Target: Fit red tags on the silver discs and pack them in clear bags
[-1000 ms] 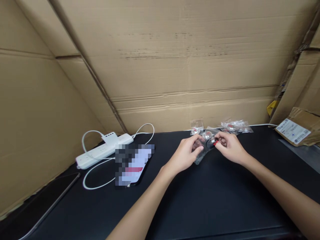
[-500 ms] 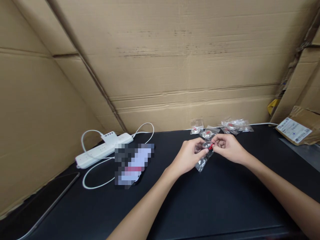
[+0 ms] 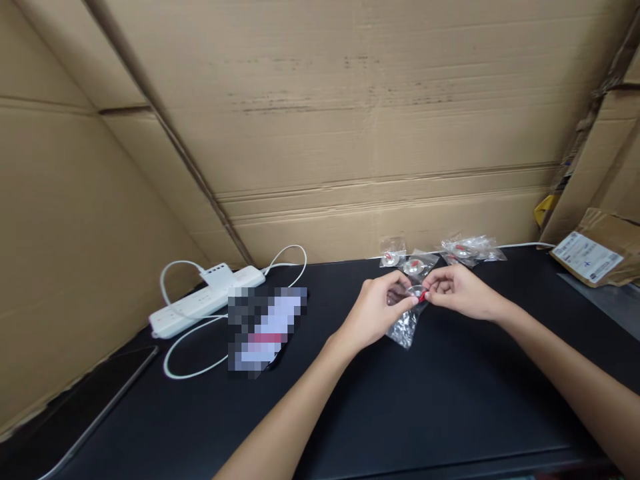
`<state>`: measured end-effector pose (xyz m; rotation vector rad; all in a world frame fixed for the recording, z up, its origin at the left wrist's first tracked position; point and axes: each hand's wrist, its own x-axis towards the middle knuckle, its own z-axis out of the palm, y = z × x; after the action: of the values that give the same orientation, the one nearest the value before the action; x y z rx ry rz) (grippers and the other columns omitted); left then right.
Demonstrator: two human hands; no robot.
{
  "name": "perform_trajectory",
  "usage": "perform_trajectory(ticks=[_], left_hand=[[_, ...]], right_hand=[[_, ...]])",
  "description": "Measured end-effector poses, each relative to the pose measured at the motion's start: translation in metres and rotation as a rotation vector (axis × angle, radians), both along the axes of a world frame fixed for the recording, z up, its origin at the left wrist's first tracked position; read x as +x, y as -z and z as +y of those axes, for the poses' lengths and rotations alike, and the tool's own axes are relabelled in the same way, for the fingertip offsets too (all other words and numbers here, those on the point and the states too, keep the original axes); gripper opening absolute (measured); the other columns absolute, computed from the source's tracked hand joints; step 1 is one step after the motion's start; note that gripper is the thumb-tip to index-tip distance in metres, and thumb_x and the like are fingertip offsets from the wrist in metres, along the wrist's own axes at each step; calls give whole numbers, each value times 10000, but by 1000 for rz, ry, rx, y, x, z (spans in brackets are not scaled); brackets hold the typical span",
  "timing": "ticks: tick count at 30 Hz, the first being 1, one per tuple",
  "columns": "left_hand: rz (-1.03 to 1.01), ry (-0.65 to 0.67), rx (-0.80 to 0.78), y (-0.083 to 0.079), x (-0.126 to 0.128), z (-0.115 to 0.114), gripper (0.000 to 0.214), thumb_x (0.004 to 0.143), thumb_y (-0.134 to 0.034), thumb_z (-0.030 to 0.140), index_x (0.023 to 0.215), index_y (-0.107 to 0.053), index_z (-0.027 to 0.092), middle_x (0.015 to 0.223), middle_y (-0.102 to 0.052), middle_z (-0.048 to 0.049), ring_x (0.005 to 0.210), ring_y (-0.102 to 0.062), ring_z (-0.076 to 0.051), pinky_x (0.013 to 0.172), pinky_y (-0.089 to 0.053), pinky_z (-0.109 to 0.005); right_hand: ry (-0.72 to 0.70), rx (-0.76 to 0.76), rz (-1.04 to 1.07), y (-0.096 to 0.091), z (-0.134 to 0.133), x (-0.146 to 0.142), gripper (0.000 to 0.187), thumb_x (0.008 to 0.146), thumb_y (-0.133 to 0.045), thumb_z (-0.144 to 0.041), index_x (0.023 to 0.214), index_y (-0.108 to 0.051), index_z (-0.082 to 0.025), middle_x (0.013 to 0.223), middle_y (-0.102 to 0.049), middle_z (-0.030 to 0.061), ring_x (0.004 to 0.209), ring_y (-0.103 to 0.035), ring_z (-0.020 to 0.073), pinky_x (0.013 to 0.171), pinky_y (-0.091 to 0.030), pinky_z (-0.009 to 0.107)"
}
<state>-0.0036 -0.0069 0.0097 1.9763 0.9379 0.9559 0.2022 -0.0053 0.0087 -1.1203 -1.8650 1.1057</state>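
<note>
On the right, a white label [image 3: 589, 258] sits on a brown parcel [image 3: 623, 240]; I can make out lines of print and a blue pen mark like a cross, but the words are too small to read from here. The screen of a phone [image 3: 273, 327] at left is blurred into blocks, so whatever it says is hidden.

A row of little clear bags lies along the back of the black counter [image 3: 450, 393], near the cardboard wall [image 3: 375, 133]. The leftmost bag [image 3: 393, 254] and the middle bag [image 3: 417, 265] each hold a round clear piece with a bit of red; the heap of bags [image 3: 473, 249] to their right shows red too.

Just in front of the middle one, between the two hands, is a clear disc [image 3: 415, 291] with a red tab [image 3: 423, 296]. The left hand [image 3: 400, 293] pinches the disc's near side with thumb and fingers, a crumpled clear bag [image 3: 403, 331] hanging below; whether the disc is fully out of it I cannot tell. The right hand [image 3: 428, 293] grips the red tab between thumb and forefinger, other fingers curled.

A white power strip [image 3: 205, 303] lies behind the phone, carrying a plug block [image 3: 218, 277] with a row of ports.
</note>
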Motion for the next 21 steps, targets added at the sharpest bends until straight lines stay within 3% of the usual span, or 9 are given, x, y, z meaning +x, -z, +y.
perform_trajectory(ticks=[5,12,16,21], left_hand=[[-34,74,-56,3,3,-1,132,807,-663,255,913,-628,185,825,-694,-34,779,-677,-182,716,-534,-305],[-179,164,-147,0,3,2,310,773,-706,214,1063,-603,176,1002,-689,-78,937,-669,-202,854,-521,-350],[-200,147,-154,3,4,3,324,764,-713,196,1066,-600,174,991,-683,-79,943,-667,-208,864,-520,-370],[-315,70,-165,7,7,6,286,734,-745,213,980,-610,162,993,-681,-84,942,-666,-209,871,-520,-385]], right_hand=[[-69,-4,-8,6,-3,-7,84,753,-667,-219,778,-657,-140,662,-596,-2,556,-503,86,500,-414,206],[10,-73,73,-3,-3,-5,167,753,-701,-282,812,-653,-133,631,-558,-14,517,-481,79,456,-378,198],[4,-4,58,-2,-1,-4,188,747,-725,-311,798,-678,-135,603,-516,-35,534,-460,80,508,-399,220],[52,5,78,-8,-3,-2,253,797,-687,-380,915,-703,-157,581,-461,-46,499,-395,74,449,-331,203]])
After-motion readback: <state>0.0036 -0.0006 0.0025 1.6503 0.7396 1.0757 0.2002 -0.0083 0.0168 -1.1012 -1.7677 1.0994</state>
